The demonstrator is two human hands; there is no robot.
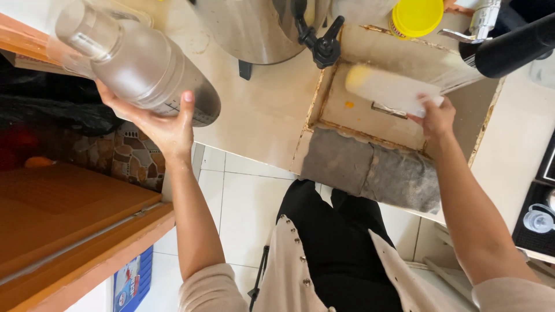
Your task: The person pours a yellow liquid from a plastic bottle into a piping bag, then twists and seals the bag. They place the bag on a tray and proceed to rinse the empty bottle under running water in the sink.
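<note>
My left hand point(165, 124) grips a large frosted plastic shaker point(136, 60) with a clear lid, held tilted up at the left above the counter edge. My right hand point(435, 118) holds a clear plastic cup point(388, 88) lying on its side over the small recessed sink point(399, 130); the cup looks pale with a yellowish bottom. Its open end points toward my hand.
A steel drink dispenser point(254, 29) with a black tap point(322, 43) stands on the beige counter point(260, 115) behind the sink. A yellow lid point(417, 16) and a black cylinder point(511, 49) sit at the upper right. A grey cloth point(370, 167) hangs over the counter edge. An orange wooden surface point(63, 214) lies at the left.
</note>
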